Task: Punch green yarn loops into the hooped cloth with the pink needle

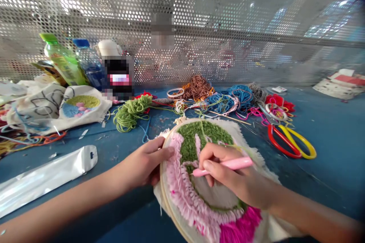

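A round wooden hoop [164, 188] holds white cloth with looped yarn in dark green, pale pink and magenta. My left hand [148, 159] grips its left rim, thumb over the front. In my right hand [225, 171] is a pink pen-shaped tool [238, 163], its tip against the cloth beside the green and pink loops. Bare cloth [219, 193] shows below that hand. A thin yellow-green strand runs by the tool's back end.
Yarn bundles in green [132, 112], brown [198, 86] and blue [241, 95] lie behind the hoop. Red and yellow scissors [285, 146] rest at right. Bottles [64, 60], a second stitched cloth [82, 106] and a silvery packet [51, 178] are left. Perforated metal [213, 30] stands behind.
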A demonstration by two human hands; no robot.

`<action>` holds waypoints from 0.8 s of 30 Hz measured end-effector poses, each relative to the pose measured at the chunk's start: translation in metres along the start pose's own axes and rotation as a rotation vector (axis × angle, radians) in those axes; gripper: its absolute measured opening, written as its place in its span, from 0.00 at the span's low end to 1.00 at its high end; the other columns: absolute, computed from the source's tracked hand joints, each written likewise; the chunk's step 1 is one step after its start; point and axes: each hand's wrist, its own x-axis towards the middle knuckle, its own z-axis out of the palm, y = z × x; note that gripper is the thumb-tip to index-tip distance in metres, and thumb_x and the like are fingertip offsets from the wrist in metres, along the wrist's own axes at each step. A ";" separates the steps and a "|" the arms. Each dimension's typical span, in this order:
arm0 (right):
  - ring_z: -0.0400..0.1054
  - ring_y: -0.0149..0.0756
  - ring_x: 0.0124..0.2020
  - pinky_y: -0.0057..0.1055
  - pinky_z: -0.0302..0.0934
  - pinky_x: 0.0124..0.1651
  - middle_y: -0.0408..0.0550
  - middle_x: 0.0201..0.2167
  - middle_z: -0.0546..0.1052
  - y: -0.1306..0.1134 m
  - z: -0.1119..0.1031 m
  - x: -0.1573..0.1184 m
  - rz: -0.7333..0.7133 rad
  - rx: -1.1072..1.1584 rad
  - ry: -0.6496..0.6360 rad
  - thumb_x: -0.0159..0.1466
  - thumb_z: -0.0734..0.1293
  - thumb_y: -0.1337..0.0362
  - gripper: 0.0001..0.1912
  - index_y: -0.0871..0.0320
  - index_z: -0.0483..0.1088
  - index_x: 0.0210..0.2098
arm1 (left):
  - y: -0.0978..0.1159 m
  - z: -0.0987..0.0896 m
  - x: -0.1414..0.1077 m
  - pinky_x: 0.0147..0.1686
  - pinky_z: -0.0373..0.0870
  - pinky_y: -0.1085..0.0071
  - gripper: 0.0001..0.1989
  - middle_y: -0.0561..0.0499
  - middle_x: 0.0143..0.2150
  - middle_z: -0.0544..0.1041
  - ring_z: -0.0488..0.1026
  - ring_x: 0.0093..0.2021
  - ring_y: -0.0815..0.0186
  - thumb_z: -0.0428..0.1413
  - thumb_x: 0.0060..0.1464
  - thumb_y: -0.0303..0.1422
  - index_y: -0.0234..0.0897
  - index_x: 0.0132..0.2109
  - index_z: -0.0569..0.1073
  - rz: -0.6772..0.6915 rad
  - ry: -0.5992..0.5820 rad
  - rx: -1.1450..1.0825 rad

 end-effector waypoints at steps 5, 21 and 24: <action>0.64 0.29 0.24 0.28 0.62 0.33 0.40 0.21 0.69 0.010 -0.007 0.007 0.006 0.021 0.078 0.68 0.61 0.59 0.11 0.57 0.66 0.31 | -0.004 0.001 -0.001 0.10 0.43 0.79 0.20 0.60 0.15 0.67 0.55 0.12 0.75 0.53 0.53 0.51 0.39 0.42 0.63 0.098 0.035 -0.022; 0.64 0.27 0.24 0.26 0.58 0.29 0.39 0.20 0.70 0.023 -0.011 0.019 -0.019 0.035 0.132 0.69 0.60 0.58 0.12 0.57 0.64 0.31 | -0.014 -0.006 0.002 0.12 0.46 0.82 0.16 0.60 0.16 0.67 0.55 0.14 0.76 0.49 0.61 0.47 0.38 0.43 0.65 0.112 0.001 -0.010; 0.62 0.27 0.24 0.26 0.58 0.29 0.40 0.22 0.70 0.018 -0.005 0.018 -0.101 -0.081 0.073 0.69 0.60 0.60 0.11 0.58 0.64 0.31 | -0.012 -0.004 -0.003 0.15 0.50 0.84 0.17 0.61 0.21 0.65 0.60 0.18 0.77 0.53 0.60 0.47 0.37 0.44 0.66 0.159 0.018 -0.036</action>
